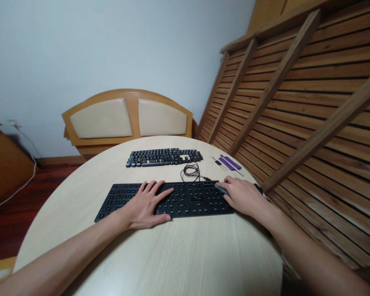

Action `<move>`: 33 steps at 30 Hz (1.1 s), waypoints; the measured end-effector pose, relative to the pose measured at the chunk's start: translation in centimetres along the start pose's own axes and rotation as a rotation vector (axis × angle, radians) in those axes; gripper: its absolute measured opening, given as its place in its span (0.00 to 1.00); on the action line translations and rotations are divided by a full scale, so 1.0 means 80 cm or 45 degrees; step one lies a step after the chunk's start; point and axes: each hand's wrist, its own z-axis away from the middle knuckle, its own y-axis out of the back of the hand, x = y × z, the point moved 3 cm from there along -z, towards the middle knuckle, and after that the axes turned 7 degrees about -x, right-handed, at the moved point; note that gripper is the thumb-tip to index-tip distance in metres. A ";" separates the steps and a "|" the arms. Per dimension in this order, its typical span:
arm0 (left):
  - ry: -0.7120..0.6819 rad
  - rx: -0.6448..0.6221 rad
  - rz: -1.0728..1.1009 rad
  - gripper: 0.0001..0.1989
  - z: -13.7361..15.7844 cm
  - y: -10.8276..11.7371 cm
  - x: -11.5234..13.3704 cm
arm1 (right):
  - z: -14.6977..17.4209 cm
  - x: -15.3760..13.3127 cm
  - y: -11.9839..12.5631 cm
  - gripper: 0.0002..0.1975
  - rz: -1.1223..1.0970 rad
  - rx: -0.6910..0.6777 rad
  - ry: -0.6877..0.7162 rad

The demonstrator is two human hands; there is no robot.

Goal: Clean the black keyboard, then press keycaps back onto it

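A black keyboard base without keycaps lies across the table, its switches bare in rows. My left hand rests on it with the fingers spread, thumb along the near edge. At the board's right end, my right hand is closed around a slim grey object, tilted over the switches. Most of this object is hidden by the hand, so its kind is unclear. Behind the board, the loose dark keycaps are laid out in keyboard order. A coiled black cable lies between them and the board.
The round, pale wooden table carries everything. Purple strips and a thin wire tool lie at its back right. A slatted wooden frame leans close on the right. Behind stands a padded headboard.
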 end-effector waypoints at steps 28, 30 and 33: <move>0.007 0.000 -0.038 0.44 -0.002 -0.001 -0.001 | 0.008 0.022 -0.002 0.20 -0.278 -0.032 -0.162; 0.006 0.012 -0.035 0.44 -0.001 -0.002 -0.002 | 0.006 0.020 -0.013 0.21 -0.327 -0.033 -0.114; 0.008 0.034 -0.033 0.43 -0.001 -0.003 -0.001 | 0.013 0.020 -0.022 0.21 -0.388 -0.046 -0.101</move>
